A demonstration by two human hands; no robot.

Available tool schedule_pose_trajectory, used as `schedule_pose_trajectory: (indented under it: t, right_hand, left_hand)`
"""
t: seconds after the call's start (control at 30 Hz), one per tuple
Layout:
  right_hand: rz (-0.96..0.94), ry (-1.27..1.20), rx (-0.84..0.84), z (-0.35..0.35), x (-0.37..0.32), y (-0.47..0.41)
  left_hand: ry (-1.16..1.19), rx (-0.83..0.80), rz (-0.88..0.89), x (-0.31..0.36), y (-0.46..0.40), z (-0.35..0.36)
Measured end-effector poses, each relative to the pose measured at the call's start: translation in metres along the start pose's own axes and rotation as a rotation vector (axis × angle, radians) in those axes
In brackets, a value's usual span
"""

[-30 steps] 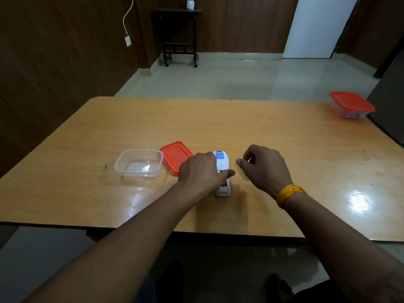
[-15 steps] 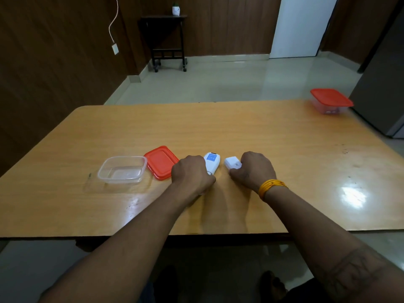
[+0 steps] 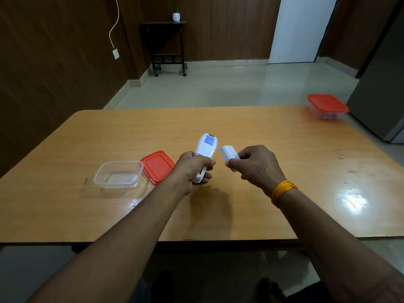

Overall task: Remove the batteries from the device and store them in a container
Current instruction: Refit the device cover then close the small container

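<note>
My left hand [image 3: 192, 169] grips the lower end of a white device [image 3: 206, 147] with a blue label, held tilted above the wooden table [image 3: 262, 132]. My right hand [image 3: 254, 167] pinches a white battery cover [image 3: 228, 153], apart from the device and just right of it. A clear open container [image 3: 118, 174] sits on the table to the left, with its red lid [image 3: 157, 166] lying beside it. No batteries are visible; my left fingers hide the device's lower part.
A second clear container with a red lid [image 3: 326, 106] stands at the far right corner of the table. A grey cabinet [image 3: 380, 88] borders the table on the right. A dark side table [image 3: 167, 44] stands by the far wall.
Both hands have risen off the table. The left hand lifted the device, and the right hand pulled the white cover away from it to the right.
</note>
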State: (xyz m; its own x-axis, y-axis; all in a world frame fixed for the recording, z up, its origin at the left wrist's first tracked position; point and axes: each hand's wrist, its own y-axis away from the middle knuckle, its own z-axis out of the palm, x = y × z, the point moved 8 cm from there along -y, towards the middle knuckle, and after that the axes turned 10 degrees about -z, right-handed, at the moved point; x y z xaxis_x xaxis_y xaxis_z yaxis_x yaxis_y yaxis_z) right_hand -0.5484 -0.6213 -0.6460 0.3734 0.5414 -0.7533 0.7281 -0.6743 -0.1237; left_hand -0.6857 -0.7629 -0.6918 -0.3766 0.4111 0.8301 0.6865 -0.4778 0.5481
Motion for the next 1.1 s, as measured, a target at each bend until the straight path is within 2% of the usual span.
schedule_pose_trajectory:
  t: [0.17,0.23,0.5,0.67,0.87,1.1]
  right_hand:
    - [-0.110,-0.101,0.020,0.012,-0.030,0.016]
    - [-0.145,-0.077,0.007,0.022,-0.038,0.022]
    - [-0.215,-0.065,0.115,0.030,-0.045,0.026]
    - [-0.271,-0.107,0.081,0.032,-0.050,0.024]
    - [-0.307,-0.086,0.055,0.036,-0.052,0.023]
    - [-0.402,-0.100,0.142,0.034,-0.063,0.027]
  left_hand:
    - [0.472,-0.137,-0.079,0.003,0.004,0.014]
    - [0.566,-0.131,-0.051,0.007,0.008,0.015]
    - [0.635,-0.166,0.045,0.016,0.021,0.018]
    - [0.605,-0.214,0.096,0.021,0.031,0.017]
    - [0.541,-0.229,0.101,0.021,0.038,0.015]
    - [0.603,-0.246,0.096,0.021,0.042,0.011]
